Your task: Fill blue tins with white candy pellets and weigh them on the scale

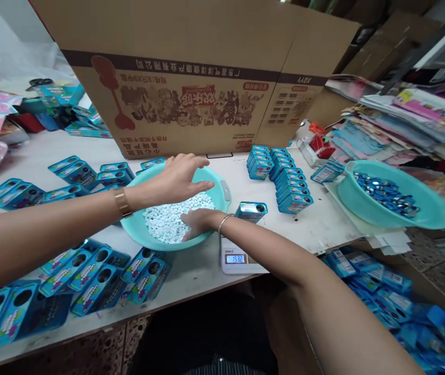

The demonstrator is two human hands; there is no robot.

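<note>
A teal basin (210, 179) in front of me holds a heap of small white pellets (168, 219). My right hand (197, 221) rests palm down in the pellets at the basin's near right side, fingers buried so its grip is hidden. My left hand (177, 179) hovers over the basin with fingers spread and holds nothing. A blue tin with a round hole (251, 210) sits on a small white scale (238, 259) that reads 15.32, just right of my right wrist.
Several blue tins lie loose at the left (89, 286) and stand in rows at the back (283, 177). A second teal basin (429, 208) with blue caps (386, 192) sits right. A big cardboard box (191, 78) stands behind. More tins fill a bin (386, 297) below.
</note>
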